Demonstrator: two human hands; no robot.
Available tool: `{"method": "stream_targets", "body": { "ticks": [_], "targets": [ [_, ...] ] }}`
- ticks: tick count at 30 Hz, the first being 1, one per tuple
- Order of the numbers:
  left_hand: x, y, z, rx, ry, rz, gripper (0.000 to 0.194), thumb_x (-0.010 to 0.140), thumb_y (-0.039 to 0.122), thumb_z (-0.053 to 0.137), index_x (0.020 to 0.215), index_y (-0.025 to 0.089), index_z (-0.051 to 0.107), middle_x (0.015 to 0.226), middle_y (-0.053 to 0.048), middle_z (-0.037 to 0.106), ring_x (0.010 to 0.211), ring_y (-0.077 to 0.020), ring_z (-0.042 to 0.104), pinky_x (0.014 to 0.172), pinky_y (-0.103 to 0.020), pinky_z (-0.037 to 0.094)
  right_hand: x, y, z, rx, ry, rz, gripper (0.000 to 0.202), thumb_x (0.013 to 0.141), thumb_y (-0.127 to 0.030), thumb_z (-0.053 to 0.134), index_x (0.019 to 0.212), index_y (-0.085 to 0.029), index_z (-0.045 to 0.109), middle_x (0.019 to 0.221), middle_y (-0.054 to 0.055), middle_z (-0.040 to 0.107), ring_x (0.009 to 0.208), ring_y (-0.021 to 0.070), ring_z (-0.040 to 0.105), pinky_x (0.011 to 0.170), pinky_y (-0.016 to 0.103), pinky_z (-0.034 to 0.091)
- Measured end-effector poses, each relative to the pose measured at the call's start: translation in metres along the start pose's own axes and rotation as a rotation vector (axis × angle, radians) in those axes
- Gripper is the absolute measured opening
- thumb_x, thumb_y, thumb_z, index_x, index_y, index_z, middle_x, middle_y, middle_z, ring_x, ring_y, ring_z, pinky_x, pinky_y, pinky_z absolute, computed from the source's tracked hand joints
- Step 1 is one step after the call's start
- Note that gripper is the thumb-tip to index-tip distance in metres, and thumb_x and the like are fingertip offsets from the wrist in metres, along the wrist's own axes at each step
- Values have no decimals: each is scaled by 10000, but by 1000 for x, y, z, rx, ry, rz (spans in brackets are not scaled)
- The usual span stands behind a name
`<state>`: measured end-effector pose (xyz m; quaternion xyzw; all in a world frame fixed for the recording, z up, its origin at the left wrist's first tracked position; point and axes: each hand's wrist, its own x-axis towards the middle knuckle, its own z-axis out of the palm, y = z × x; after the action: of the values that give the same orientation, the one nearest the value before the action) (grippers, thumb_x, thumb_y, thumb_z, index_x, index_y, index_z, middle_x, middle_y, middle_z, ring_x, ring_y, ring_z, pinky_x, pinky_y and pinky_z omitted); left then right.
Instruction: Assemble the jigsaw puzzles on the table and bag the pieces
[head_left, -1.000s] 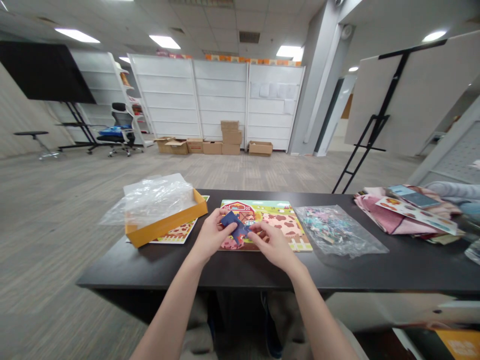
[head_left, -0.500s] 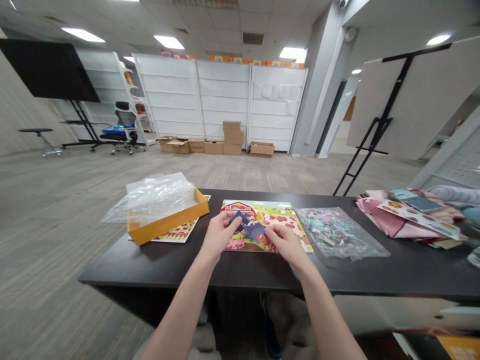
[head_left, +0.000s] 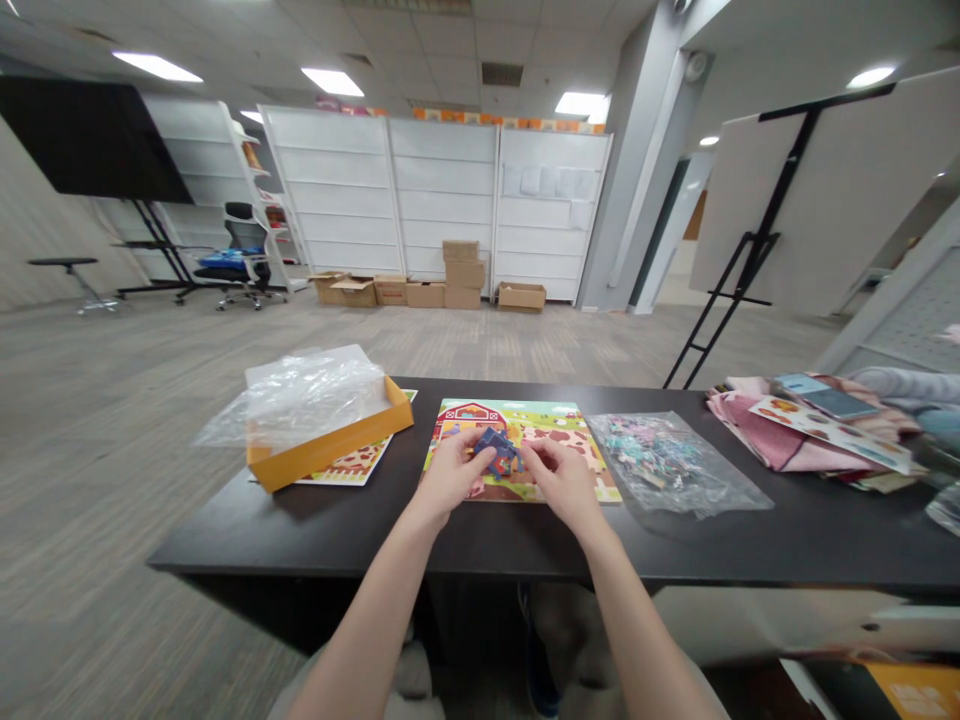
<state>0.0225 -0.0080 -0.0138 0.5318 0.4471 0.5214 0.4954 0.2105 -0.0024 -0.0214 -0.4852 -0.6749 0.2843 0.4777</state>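
Dark blue puzzle pieces point(head_left: 498, 453) are between my two hands, above a colourful farm picture board point(head_left: 600, 492) with a red barn and a spotted cow. My left hand point(head_left: 454, 468) pinches the blue pieces at their left side, thumb on top. At their right edge, my right hand point(head_left: 556, 475) closes thumb and fingers on them. The pieces touch or overlap; whether they interlock I cannot tell. To the right of the board lies a clear plastic bag point(head_left: 694, 470) full of small multicoloured pieces.
A yellow box point(head_left: 330, 447) holding clear plastic wrap point(head_left: 315, 395) stands at the table's left, on another farm picture sheet point(head_left: 360, 465). Pink cloths point(head_left: 739, 425), a printed card point(head_left: 829, 432) and a phone point(head_left: 825, 396) lie at the right. The dark table's point(head_left: 300, 535) front edge runs below my forearms.
My hands have come closer together, and the blue pieces that were spread apart are now bunched together. The view has shifted slightly.
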Motion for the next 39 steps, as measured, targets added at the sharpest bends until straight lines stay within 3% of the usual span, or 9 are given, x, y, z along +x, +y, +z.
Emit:
{"method": "stream_targets", "body": {
  "ticks": [4,9,15,18,21,25,30,34,39],
  "targets": [
    [12,-9,-11,114,142,101,414,729,259,775,1105,147,645,961,-91,753,900,-237,736,843,-373,593,2,5,-1,-174,42,10,283,910,-401,560,812,-192,724,721,35,728,627,175,648,612,268,463],
    [18,-16,-3,299,-46,132,256,815,155,646,1071,163,645,1066,-99,749,950,-227,731,878,-387,588,1,13,2,-377,-28,-4,195,923,-286,534,925,-201,710,849,52,740,698,186,661,649,277,456],
    [14,-23,2,945,-43,292,248,911,189,579,1134,161,684,1184,-144,720,1171,-323,618,1055,-512,450,1,9,1,-641,-129,31,264,917,-274,581,1148,-183,672,1155,122,666,999,249,660,793,317,469],
    [12,-24,-3,963,-96,301,372,919,229,589,1285,177,626,1289,-143,678,1235,-324,584,1081,-503,424,3,6,-1,-696,-232,5,367,915,-331,609,1256,-198,621,1241,127,617,1085,265,636,807,322,464],
    [11,-22,-8,910,-158,289,440,856,220,662,1294,192,622,1317,-129,661,1242,-313,585,1092,-482,420,7,7,-4,-719,-305,-16,330,913,-353,622,1208,-205,631,1232,124,601,1102,264,625,804,317,453],
    [11,-16,-12,799,-171,311,461,762,181,730,1217,193,655,1233,-99,680,1155,-281,627,1046,-439,472,12,14,-7,-638,-293,1,262,860,-355,685,1063,-197,633,1140,101,629,990,239,639,772,313,442],
    [13,-16,-14,665,-11,242,357,751,116,669,1098,195,689,1091,-58,717,965,-215,685,873,-341,563,12,23,-6,-314,-178,89,240,773,-247,700,968,-219,564,918,29,678,825,208,660,720,308,460],
    [11,-18,-11,637,50,102,357,808,169,625,1159,179,687,984,-56,729,718,-172,691,672,-288,572,13,29,-6,-30,-72,123,119,811,-278,592,910,-220,560,736,-2,636,653,184,641,637,301,473],
    [11,-19,-5,513,14,6,338,921,313,520,1167,160,693,695,-9,673,443,-125,576,464,-238,482,12,28,-4,147,-48,99,217,795,-373,615,936,-210,591,731,9,664,644,181,635,611,293,480]
  ]
}}
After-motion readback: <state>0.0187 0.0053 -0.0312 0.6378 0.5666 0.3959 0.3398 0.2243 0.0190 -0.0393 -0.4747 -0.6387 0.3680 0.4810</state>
